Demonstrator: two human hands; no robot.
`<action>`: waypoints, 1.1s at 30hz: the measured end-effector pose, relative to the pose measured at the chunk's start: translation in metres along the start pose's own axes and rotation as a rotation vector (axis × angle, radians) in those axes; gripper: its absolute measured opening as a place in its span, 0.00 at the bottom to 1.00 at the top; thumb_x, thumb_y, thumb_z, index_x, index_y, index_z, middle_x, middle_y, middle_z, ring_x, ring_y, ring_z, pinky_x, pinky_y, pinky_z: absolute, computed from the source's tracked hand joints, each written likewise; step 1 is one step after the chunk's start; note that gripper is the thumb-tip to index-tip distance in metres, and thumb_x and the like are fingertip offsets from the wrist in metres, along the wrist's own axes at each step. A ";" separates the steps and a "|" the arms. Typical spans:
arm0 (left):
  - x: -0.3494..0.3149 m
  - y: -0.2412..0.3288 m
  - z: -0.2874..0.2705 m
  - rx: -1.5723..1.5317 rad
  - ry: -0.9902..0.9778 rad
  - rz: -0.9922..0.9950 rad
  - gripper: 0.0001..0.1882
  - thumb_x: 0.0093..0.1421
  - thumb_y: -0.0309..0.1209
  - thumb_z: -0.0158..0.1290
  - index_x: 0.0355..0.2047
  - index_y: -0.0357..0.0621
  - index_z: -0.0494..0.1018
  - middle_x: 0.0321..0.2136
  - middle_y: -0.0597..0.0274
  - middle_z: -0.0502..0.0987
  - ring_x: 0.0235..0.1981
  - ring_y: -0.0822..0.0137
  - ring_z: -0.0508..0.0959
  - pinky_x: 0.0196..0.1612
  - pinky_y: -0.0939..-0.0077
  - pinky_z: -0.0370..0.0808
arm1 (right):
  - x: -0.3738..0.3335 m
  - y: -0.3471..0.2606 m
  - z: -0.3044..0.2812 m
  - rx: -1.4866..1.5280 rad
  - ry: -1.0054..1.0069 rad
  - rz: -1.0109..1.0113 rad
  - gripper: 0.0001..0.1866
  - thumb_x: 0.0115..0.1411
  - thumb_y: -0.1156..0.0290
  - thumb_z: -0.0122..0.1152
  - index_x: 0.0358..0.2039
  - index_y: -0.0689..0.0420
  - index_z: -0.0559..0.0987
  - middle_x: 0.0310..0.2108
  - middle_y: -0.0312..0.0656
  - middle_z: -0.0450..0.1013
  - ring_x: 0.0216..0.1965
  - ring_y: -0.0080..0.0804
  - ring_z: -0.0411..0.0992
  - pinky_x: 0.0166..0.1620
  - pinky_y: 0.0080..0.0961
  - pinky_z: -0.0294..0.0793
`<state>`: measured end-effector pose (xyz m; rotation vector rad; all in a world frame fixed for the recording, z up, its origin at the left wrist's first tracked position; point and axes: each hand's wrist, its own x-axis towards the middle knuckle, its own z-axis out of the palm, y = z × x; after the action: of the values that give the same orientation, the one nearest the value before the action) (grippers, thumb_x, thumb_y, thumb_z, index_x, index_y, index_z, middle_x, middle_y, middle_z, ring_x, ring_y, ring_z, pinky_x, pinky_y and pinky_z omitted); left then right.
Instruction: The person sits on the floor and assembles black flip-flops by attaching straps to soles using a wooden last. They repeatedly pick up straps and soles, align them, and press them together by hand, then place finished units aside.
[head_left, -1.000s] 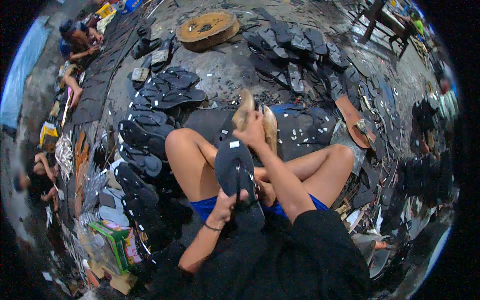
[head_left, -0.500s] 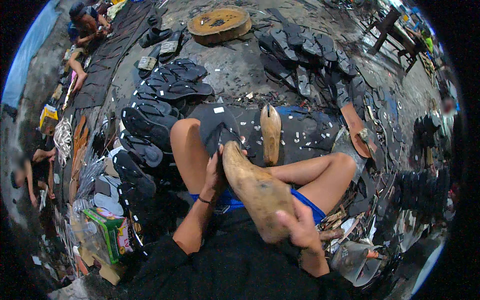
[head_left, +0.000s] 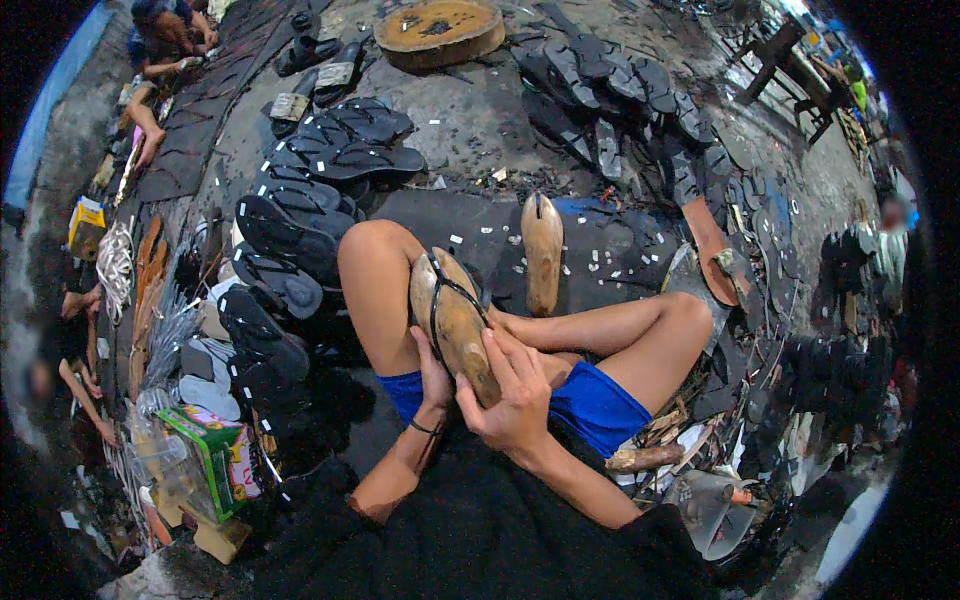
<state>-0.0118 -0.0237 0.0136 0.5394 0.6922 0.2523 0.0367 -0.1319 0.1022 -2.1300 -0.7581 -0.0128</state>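
Note:
A wooden shoe last [head_left: 465, 330] lies between my knees with the black straps of a flip-flop [head_left: 486, 296] drawn across its front. Most of that flip-flop's sole is hidden under the wood. My left hand [head_left: 432, 378] is closed around the left side of the pair. On the heel end and right side of the last, my right hand [head_left: 510, 385] presses with bent fingers and thumb. Beyond my shin a second wooden last [head_left: 542, 255], slotted at its tip, rests on a dark mat [head_left: 600, 240].
Rows of black flip-flops [head_left: 285, 230] lie to my left, and more black soles [head_left: 590, 80] ahead right. A round wooden block [head_left: 440, 32] stands ahead. At my left is a green box [head_left: 215, 455], at my right a clear plastic container [head_left: 715, 510]. Another person [head_left: 165, 35] sits far left.
My right hand has brought the last down and forward into the flip-flop, under its straps. The right hand has shifted from holding the last in the air to its heel end.

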 end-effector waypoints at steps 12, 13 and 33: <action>0.044 0.047 0.067 0.587 -0.287 0.312 0.38 0.61 0.45 0.54 0.59 0.35 0.48 0.47 0.52 0.70 0.50 0.61 0.72 0.52 0.67 0.72 | 0.049 0.007 -0.029 -0.055 0.285 -0.150 0.33 0.45 0.73 0.67 0.54 0.68 0.70 0.46 0.56 0.72 0.46 0.51 0.72 0.50 0.37 0.72; 0.046 0.046 0.069 0.656 -0.338 0.386 0.41 0.59 0.46 0.57 0.59 0.35 0.47 0.49 0.52 0.68 0.51 0.60 0.72 0.51 0.68 0.73 | 0.052 0.008 -0.031 -0.045 0.266 -0.153 0.34 0.46 0.71 0.66 0.54 0.67 0.70 0.48 0.55 0.71 0.47 0.51 0.71 0.51 0.37 0.71; 0.053 0.068 0.099 0.688 -0.329 -0.038 0.38 0.58 0.51 0.54 0.60 0.38 0.58 0.52 0.54 0.71 0.54 0.63 0.72 0.57 0.64 0.68 | 0.020 0.050 -0.037 0.208 -0.128 0.068 0.53 0.43 0.58 0.75 0.62 0.70 0.54 0.56 0.61 0.64 0.58 0.49 0.65 0.59 0.36 0.65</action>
<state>0.0906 0.0155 0.0857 1.1927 0.4534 -0.1233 0.0883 -0.1716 0.0949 -1.9702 -0.7272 0.2311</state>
